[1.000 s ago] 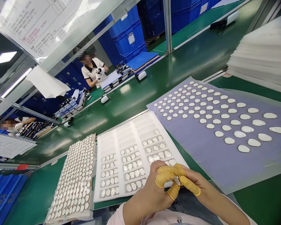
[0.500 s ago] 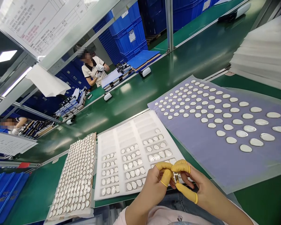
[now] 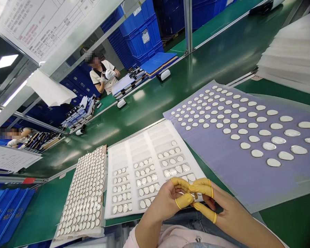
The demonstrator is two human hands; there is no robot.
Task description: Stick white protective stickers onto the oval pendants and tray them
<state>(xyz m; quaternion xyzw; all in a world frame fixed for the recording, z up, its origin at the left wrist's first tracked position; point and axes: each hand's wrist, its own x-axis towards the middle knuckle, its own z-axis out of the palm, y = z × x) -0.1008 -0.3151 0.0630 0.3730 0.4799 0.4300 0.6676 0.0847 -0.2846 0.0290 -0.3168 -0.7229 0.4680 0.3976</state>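
Observation:
My left hand (image 3: 165, 203) and my right hand (image 3: 219, 203) meet low in the view, their fingertips in yellow rubber finger cots. Pinched between them is a small shiny metal piece (image 3: 193, 197), mostly hidden by the fingers. Just beyond my hands lies a white foam tray (image 3: 144, 146) with rows of small silver ovals in its recesses. A lavender sheet (image 3: 237, 175) to the right carries many pale oval discs. Left of the tray, a densely packed board of white-silver ovals (image 3: 84, 193) rests on the green bench.
A stack of white sheets (image 3: 289, 58) stands at upper right. Across the green bench (image 3: 196, 93), a person in white gloves (image 3: 103, 74) sits among stacked trays. Another person (image 3: 14, 134) sits at far left. Blue crates (image 3: 142, 34) line the back.
My fingers have closed in around the metal piece, so less of it shows. Both hands have drawn slightly closer together, and the view has shifted a little.

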